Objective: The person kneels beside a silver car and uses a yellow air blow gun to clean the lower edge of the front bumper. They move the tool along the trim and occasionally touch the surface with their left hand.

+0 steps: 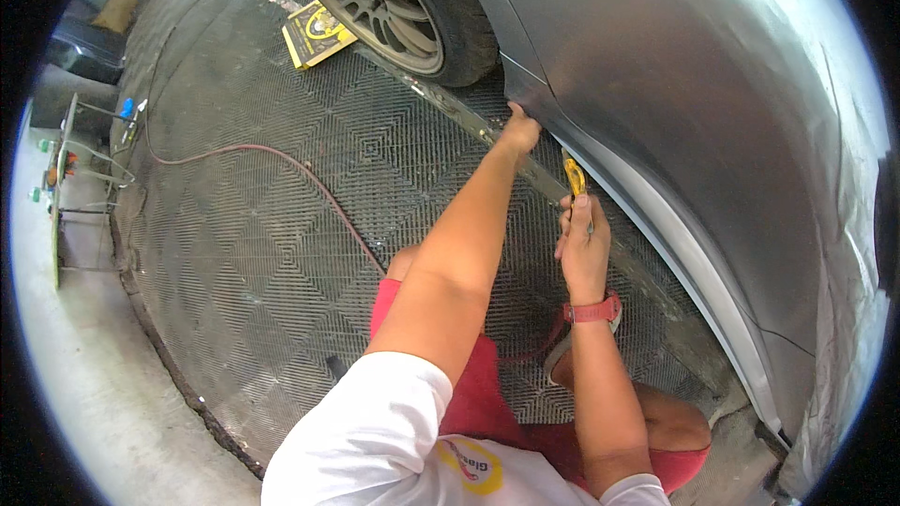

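Note:
A dark grey car body [637,47] with a lighter sill [684,234] runs down the right side. At the lower panel corner just behind the wheel is my left hand [521,129], its thumb pointing up against the panel. Its other fingers are curled in and mostly hidden, so what they grip does not show. Nearer to me, my right hand [585,232] is closed round a yellow cutter knife [575,175]. The knife points up and away, close beside the sill. A red watch [592,309] is on my right wrist.
A spoked wheel [375,5] stands at the top, with a yellow and black box [317,35] beside it. A beam [450,105] lies along the car. A reddish hose [305,171] crosses the ribbed floor mat [244,272]. Wrinkled sheeting [848,253] covers the far right.

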`<state>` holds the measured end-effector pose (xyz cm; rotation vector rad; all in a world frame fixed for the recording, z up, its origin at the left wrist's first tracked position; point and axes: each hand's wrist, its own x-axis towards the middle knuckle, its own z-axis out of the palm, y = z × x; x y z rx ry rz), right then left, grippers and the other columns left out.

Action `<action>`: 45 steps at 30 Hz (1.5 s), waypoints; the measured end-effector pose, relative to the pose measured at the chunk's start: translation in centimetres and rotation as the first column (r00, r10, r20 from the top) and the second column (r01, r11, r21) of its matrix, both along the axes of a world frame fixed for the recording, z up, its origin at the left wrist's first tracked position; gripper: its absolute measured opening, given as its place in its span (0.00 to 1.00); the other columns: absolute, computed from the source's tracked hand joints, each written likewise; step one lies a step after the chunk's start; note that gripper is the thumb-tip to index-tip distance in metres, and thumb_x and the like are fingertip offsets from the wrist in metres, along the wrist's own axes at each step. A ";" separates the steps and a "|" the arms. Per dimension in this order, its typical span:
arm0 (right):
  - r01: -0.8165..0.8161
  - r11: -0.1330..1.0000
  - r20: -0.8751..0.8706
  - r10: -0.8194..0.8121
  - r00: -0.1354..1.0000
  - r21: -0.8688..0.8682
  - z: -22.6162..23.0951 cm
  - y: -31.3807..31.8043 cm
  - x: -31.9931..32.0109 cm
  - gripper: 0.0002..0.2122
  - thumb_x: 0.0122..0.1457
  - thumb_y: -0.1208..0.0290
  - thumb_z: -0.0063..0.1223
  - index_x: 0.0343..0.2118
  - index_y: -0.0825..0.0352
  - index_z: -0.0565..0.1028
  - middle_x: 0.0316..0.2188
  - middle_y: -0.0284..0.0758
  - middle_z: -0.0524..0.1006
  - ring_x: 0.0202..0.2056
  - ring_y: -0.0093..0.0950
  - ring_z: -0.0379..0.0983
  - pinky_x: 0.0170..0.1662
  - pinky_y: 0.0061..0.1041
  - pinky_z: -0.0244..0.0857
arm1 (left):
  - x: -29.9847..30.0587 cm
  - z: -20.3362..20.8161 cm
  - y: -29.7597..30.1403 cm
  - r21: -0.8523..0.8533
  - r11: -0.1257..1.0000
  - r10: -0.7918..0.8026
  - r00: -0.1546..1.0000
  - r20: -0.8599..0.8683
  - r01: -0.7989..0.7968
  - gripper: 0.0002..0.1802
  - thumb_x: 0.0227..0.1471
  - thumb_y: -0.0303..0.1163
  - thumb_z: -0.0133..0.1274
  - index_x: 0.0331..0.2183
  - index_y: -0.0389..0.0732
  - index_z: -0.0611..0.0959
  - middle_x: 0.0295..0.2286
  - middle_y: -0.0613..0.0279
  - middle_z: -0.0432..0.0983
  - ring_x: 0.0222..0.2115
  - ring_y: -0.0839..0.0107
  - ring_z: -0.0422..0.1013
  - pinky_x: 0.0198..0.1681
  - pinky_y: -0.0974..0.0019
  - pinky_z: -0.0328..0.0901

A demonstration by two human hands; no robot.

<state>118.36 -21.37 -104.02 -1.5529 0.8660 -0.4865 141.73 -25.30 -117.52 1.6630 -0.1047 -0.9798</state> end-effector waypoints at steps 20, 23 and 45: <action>0.027 0.999 -0.079 -0.026 0.997 0.019 -2.1 -0.6 -0.7 0.24 0.73 0.48 0.42 0.39 0.70 0.75 0.20 0.25 0.65 0.15 0.15 0.61 0.18 0.19 0.57 | -4.3 -3.5 0.2 -0.064 0.962 -0.265 0.964 0.016 0.265 0.44 0.58 0.29 0.50 0.72 0.49 0.54 0.66 0.42 0.61 0.67 0.53 0.59 0.67 0.56 0.56; 0.035 0.999 -0.113 -0.032 0.993 0.023 -4.0 -1.0 -0.4 0.25 0.72 0.46 0.43 0.41 0.70 0.76 0.20 0.27 0.67 0.15 0.17 0.62 0.18 0.20 0.58 | -5.6 -4.0 2.3 0.181 0.823 -0.568 0.772 0.286 0.539 0.31 0.60 0.33 0.49 0.64 0.41 0.72 0.61 0.43 0.69 0.64 0.51 0.64 0.61 0.53 0.63; -0.180 0.836 -0.372 -0.031 0.928 -0.519 -9.7 -3.4 10.7 0.30 0.69 0.40 0.41 0.41 0.71 0.73 0.34 0.60 0.78 0.40 0.62 0.74 0.43 0.54 0.65 | -16.0 12.1 15.2 0.731 0.284 -0.951 0.087 0.296 0.620 0.16 0.55 0.37 0.54 0.42 0.46 0.90 0.43 0.56 0.85 0.46 0.59 0.80 0.50 0.47 0.66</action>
